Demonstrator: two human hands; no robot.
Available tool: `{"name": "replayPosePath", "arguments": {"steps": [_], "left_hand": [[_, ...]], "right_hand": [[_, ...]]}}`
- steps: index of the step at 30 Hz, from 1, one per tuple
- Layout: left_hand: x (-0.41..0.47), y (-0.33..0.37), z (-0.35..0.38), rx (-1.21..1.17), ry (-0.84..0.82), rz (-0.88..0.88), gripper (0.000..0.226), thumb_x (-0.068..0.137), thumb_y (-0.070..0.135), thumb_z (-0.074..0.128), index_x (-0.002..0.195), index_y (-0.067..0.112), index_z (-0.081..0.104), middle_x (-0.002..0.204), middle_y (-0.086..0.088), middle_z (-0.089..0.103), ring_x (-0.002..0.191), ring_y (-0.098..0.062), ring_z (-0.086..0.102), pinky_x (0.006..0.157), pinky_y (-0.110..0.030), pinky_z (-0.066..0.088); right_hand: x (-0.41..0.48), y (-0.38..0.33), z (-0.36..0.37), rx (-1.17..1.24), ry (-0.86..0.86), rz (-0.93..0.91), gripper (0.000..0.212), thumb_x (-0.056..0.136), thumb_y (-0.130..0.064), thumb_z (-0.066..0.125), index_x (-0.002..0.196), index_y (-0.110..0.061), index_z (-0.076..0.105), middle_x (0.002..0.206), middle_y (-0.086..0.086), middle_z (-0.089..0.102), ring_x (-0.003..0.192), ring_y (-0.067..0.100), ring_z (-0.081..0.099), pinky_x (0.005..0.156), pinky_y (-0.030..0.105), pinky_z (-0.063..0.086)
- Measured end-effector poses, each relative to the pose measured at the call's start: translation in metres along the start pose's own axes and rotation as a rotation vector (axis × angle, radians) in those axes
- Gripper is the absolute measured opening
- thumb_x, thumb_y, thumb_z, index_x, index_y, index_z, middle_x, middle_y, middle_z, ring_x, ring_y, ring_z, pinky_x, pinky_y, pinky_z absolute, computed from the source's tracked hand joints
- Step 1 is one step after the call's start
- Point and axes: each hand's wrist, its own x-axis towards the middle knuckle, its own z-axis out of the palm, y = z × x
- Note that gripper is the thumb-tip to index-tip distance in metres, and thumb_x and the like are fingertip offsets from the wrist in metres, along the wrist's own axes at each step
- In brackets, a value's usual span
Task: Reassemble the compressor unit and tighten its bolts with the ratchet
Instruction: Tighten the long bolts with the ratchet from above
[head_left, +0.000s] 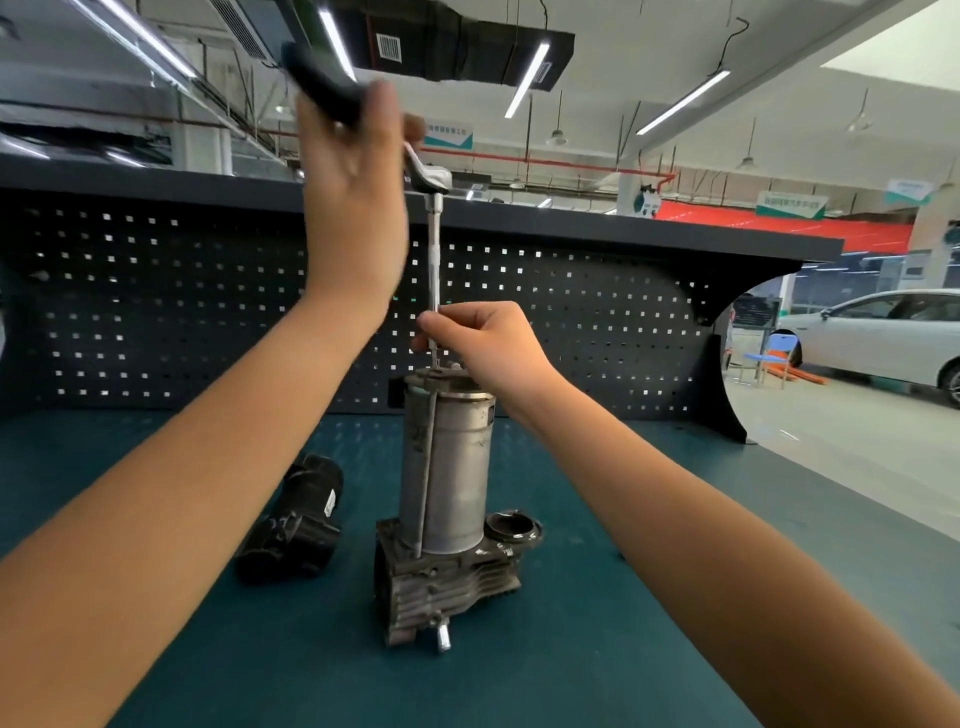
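Our left hand (353, 208) is raised high and blurred, its fingers wrapped round the black handle of the ratchet (430, 177). From the ratchet's silver head a thin extension bar (434, 260) drops straight down. Our right hand (483, 343) pinches the bar's lower end between curled fingers and thumb, just above the top of the compressor unit (447, 467).

We see the compressor unit standing upright about midway between the left and right edges of the teal tabletop (208, 649), nearer the back edge than the front. Its body is a scuffed, dull grey metal cylinder capped by a darker plate. A long slim rod runs down its left side into a dark, finned cast base. At the base's right a round open port faces up, and a short silver stub sticks out low at the front.

Just to the left lies a black plastic part (296, 525) on its side.
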Motion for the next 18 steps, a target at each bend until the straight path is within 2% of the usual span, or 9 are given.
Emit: {"name": "replayPosePath", "arguments": {"steps": [2,4,6,8,9,10,12,15,18], "left_hand": [[-0.011,0.007,0.003,0.172,-0.166,0.272,0.015,0.095,0.029,0.049,0.100,0.020,0.038,0.092,-0.007,0.054,0.089,-0.019,0.059,0.083,-0.026,0.048],[-0.012,0.010,0.002,0.192,-0.242,0.301,0.014,0.092,0.032,0.048,0.094,0.022,0.039,0.092,-0.010,0.056,0.091,-0.024,0.061,0.087,-0.031,0.048],[-0.008,0.009,-0.002,0.111,-0.171,0.183,0.005,0.097,0.025,0.042,0.095,0.021,0.042,0.096,-0.005,0.060,0.097,-0.019,0.062,0.093,-0.031,0.048],[-0.002,0.003,-0.008,-0.045,-0.010,0.006,0.015,0.101,0.024,0.031,0.094,0.018,0.044,0.095,-0.003,0.064,0.098,-0.018,0.065,0.092,-0.031,0.050],[0.003,-0.001,-0.012,-0.165,0.053,-0.103,0.021,0.102,0.027,0.027,0.095,0.016,0.044,0.092,-0.002,0.067,0.096,-0.017,0.067,0.087,-0.028,0.051],[0.010,-0.006,-0.016,-0.280,0.100,-0.215,0.027,0.103,0.031,0.025,0.098,0.013,0.045,0.088,-0.001,0.069,0.093,-0.016,0.068,0.082,-0.026,0.051],[0.024,-0.016,-0.023,-0.477,0.177,-0.440,0.038,0.102,0.039,0.024,0.108,0.009,0.047,0.082,-0.001,0.070,0.085,-0.015,0.069,0.072,-0.026,0.051],[0.037,-0.029,-0.028,-0.667,0.285,-0.693,0.050,0.101,0.043,0.023,0.102,0.005,0.055,0.076,-0.005,0.067,0.072,-0.016,0.067,0.067,-0.026,0.051],[0.042,-0.034,-0.025,-0.695,0.305,-0.777,0.052,0.102,0.041,0.022,0.090,0.004,0.056,0.076,-0.007,0.065,0.070,-0.016,0.064,0.067,-0.029,0.049]], "right_hand": [[-0.001,0.000,0.001,-0.007,0.010,-0.009,0.022,0.089,-0.022,0.061,0.070,-0.016,0.069,0.078,0.020,0.069,0.055,0.011,0.045,0.046,0.015,0.038],[-0.002,-0.001,-0.003,-0.010,0.002,-0.024,0.023,0.090,-0.023,0.060,0.070,-0.019,0.068,0.088,0.021,0.069,0.056,0.010,0.044,0.051,0.018,0.038],[-0.002,0.001,-0.007,-0.030,-0.021,-0.034,0.021,0.093,-0.027,0.056,0.077,-0.022,0.068,0.105,0.027,0.063,0.068,0.016,0.050,0.065,0.024,0.043],[0.000,0.001,-0.009,-0.009,-0.076,0.012,0.021,0.096,-0.031,0.048,0.094,-0.025,0.068,0.119,0.024,0.058,0.086,0.024,0.059,0.082,0.035,0.051],[0.000,0.002,-0.009,0.021,-0.107,0.041,0.024,0.098,-0.031,0.044,0.106,-0.023,0.066,0.124,0.017,0.059,0.096,0.020,0.060,0.084,0.034,0.051],[0.002,0.003,-0.008,0.057,-0.140,0.063,0.029,0.099,-0.029,0.042,0.117,-0.020,0.062,0.126,0.008,0.061,0.105,0.015,0.060,0.082,0.025,0.051],[0.003,0.002,-0.005,0.121,-0.201,0.095,0.033,0.100,-0.025,0.039,0.125,-0.013,0.056,0.125,0.000,0.061,0.116,0.014,0.057,0.082,0.015,0.046],[0.004,0.002,-0.004,0.182,-0.251,0.100,0.028,0.100,-0.017,0.039,0.122,-0.009,0.055,0.119,0.007,0.065,0.111,0.015,0.059,0.092,0.023,0.045],[0.002,0.003,-0.004,0.231,-0.242,0.080,0.020,0.099,-0.015,0.042,0.106,-0.011,0.060,0.107,0.009,0.068,0.083,0.004,0.063,0.076,0.016,0.048]]}}
